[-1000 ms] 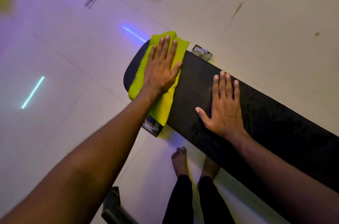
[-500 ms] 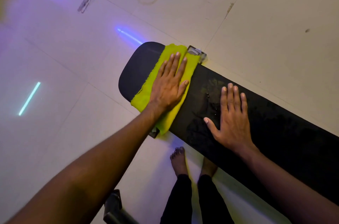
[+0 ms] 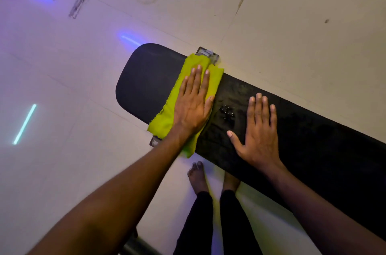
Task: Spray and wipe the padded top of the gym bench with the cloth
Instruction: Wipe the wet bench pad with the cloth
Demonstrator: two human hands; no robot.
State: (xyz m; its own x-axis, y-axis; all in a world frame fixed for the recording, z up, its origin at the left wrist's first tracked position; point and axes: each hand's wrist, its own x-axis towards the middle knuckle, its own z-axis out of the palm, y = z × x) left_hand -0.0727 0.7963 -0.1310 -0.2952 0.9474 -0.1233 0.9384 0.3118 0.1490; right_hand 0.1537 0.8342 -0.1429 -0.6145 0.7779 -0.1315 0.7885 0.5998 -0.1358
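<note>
Frayed yellow-green cloth point(image 3: 177, 108) on black padded bench point(image 3: 292, 129)

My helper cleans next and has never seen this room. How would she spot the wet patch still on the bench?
Find the long black bench pad crossing the pale floor. On it the left hand presses a yellow-green cloth, and the right hand lies flat. Between them sits a cluster of glossy droplets, shinier than the matte pad.

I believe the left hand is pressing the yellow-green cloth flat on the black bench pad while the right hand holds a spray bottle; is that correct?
Not quite. The head view shows the right hand holding nothing; it rests flat, fingers straight, on the black bench pad. No spray bottle is in view. The rest holds: the left hand presses the yellow-green cloth flat on the pad.
</note>
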